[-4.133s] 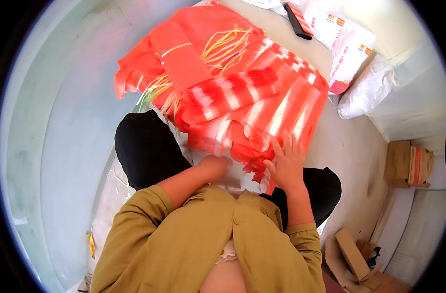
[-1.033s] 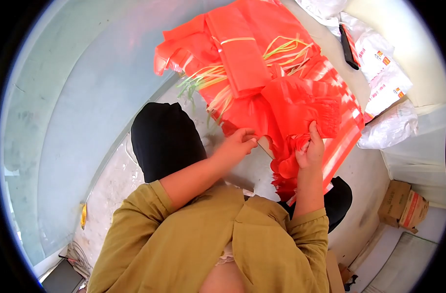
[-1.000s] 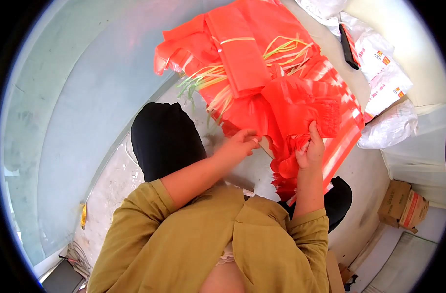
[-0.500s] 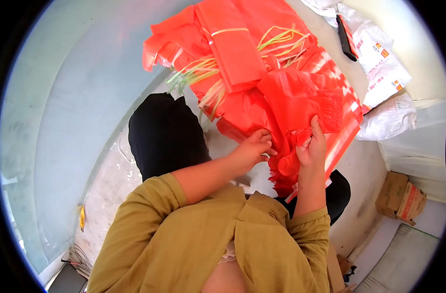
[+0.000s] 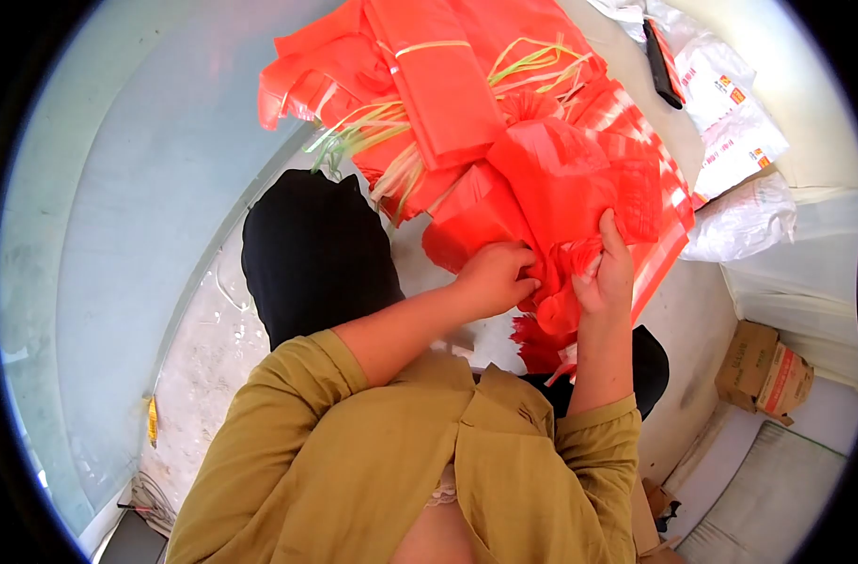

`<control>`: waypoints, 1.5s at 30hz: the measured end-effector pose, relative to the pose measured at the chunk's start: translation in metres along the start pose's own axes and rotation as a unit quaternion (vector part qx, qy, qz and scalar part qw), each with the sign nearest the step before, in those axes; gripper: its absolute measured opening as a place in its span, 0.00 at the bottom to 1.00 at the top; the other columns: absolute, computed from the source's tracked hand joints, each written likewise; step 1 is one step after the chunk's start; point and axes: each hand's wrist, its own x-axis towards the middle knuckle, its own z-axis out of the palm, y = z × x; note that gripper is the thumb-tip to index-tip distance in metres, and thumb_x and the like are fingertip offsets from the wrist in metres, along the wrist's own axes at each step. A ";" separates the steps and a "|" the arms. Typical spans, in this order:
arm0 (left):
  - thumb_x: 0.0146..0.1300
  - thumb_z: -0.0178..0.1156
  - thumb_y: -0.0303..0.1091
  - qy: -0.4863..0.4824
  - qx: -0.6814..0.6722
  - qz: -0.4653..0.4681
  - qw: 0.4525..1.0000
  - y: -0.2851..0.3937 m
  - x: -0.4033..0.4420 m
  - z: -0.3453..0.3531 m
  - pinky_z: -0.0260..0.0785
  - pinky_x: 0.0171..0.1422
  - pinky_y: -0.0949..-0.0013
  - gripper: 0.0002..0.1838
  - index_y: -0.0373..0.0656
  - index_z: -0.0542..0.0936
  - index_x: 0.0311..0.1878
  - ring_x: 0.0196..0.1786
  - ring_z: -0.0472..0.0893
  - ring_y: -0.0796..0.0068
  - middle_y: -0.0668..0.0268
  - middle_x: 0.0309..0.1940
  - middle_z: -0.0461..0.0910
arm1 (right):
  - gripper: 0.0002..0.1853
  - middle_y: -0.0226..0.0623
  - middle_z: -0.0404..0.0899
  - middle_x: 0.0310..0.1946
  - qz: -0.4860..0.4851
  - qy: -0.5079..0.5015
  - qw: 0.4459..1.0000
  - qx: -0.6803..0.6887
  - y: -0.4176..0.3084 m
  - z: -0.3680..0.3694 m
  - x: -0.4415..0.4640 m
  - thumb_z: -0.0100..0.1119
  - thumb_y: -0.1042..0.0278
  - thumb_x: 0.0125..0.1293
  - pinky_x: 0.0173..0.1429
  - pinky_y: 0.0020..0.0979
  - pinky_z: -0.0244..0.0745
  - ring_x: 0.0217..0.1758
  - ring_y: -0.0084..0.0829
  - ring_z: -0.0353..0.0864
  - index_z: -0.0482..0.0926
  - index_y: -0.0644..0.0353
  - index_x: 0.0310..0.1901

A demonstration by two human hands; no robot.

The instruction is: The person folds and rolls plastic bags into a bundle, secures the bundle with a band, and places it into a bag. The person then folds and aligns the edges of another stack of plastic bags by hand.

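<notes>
a mustard-brown shirt (image 5: 391, 451) with 2 elbow-length sleeves (image 5: 302, 381) is worn with black trousers (image 5: 318, 258).

Left forearm (image 5: 403, 329) angled inward, left fingers (image 5: 520, 258) curled, right forearm (image 5: 603, 362) pointing forward, right fingers (image 5: 612, 235) half-bent, one extended

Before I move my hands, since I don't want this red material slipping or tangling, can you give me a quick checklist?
1. Right hand has the red material: ok, a gathered part is in its grip.
2. Left hand set beside it: ok, its fingers are at the red material; how firm its grip is, cannot tell.
3. Folded red bundle bound: ok, a pale band runs across it.
4. Loose ties clear of both hands: ok, they lie farther out, apart from the fingers.
5. Jagged red edge gathered in: not ok, it hangs loose below the hands.
6. Number of layers held: cannot tell.
</notes>
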 end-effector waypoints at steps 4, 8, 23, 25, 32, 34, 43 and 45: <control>0.59 0.69 0.35 -0.050 0.007 -0.028 0.998 0.010 0.001 -0.007 0.73 0.46 0.57 0.14 0.35 0.79 0.40 0.41 0.81 0.50 0.50 0.34 0.79 | 0.25 0.44 0.76 0.66 0.023 -0.012 0.999 -0.026 -0.005 -0.017 0.007 0.55 0.57 0.78 0.70 0.43 0.74 0.66 0.41 0.77 0.70 0.66 0.67; 0.61 0.68 0.37 -0.016 -0.096 -0.085 0.992 0.011 -0.011 0.007 0.75 0.46 0.59 0.15 0.38 0.80 0.47 0.39 0.84 0.53 0.49 0.38 0.82 | 0.19 0.38 0.83 0.54 0.029 0.025 0.998 -0.048 -0.006 -0.019 0.008 0.58 0.59 0.76 0.44 0.31 0.77 0.49 0.31 0.84 0.75 0.62 0.61; 0.66 0.68 0.35 0.289 -0.219 -0.180 0.914 -0.066 -0.046 -0.032 0.74 0.59 0.64 0.29 0.34 0.70 0.65 0.51 0.81 0.68 0.58 0.52 0.80 | 0.22 0.39 0.77 0.64 -0.027 0.076 0.994 -0.074 0.034 0.008 -0.018 0.57 0.64 0.77 0.65 0.40 0.78 0.64 0.37 0.79 0.70 0.62 0.67; 0.65 0.69 0.34 0.361 -0.132 -0.188 0.904 -0.065 -0.047 -0.029 0.72 0.64 0.64 0.33 0.34 0.66 0.68 0.57 0.79 0.66 0.57 0.60 0.76 | 0.22 0.39 0.77 0.64 -0.041 0.053 0.996 -0.058 0.035 0.006 -0.018 0.57 0.64 0.77 0.65 0.40 0.78 0.65 0.38 0.78 0.70 0.62 0.67; 0.64 0.70 0.35 0.240 -0.312 -0.269 0.879 -0.052 -0.038 -0.048 0.74 0.59 0.65 0.27 0.33 0.74 0.62 0.55 0.81 0.71 0.59 0.54 0.81 | 0.20 0.35 0.82 0.54 -0.030 0.072 0.992 -0.095 0.040 0.009 -0.022 0.59 0.62 0.76 0.38 0.30 0.79 0.40 0.30 0.83 0.72 0.58 0.65; 0.62 0.72 0.39 0.175 -0.313 -0.315 0.879 -0.057 -0.048 -0.050 0.76 0.54 0.67 0.26 0.33 0.77 0.58 0.51 0.83 0.74 0.59 0.51 0.84 | 0.20 0.31 0.83 0.49 -0.005 0.108 0.979 -0.173 0.041 0.005 -0.023 0.61 0.59 0.75 0.27 0.26 0.72 0.29 0.25 0.79 0.74 0.56 0.63; 0.71 0.59 0.30 0.154 -0.535 -0.198 0.806 -0.002 -0.051 -0.072 0.75 0.57 0.70 0.16 0.36 0.79 0.59 0.52 0.83 0.77 0.65 0.52 0.83 | 0.33 0.40 0.83 0.55 -0.280 -0.223 0.756 -0.548 0.075 -0.008 -0.022 0.73 0.64 0.61 0.49 0.37 0.81 0.51 0.36 0.84 0.72 0.59 0.67; 0.72 0.59 0.29 0.146 -0.549 -0.160 0.807 -0.006 -0.049 -0.071 0.75 0.58 0.70 0.16 0.36 0.78 0.60 0.52 0.83 0.77 0.66 0.53 0.83 | 0.35 0.43 0.79 0.60 -0.344 -0.221 0.662 -0.628 0.072 0.008 -0.032 0.72 0.72 0.55 0.63 0.40 0.75 0.62 0.42 0.78 0.73 0.60 0.67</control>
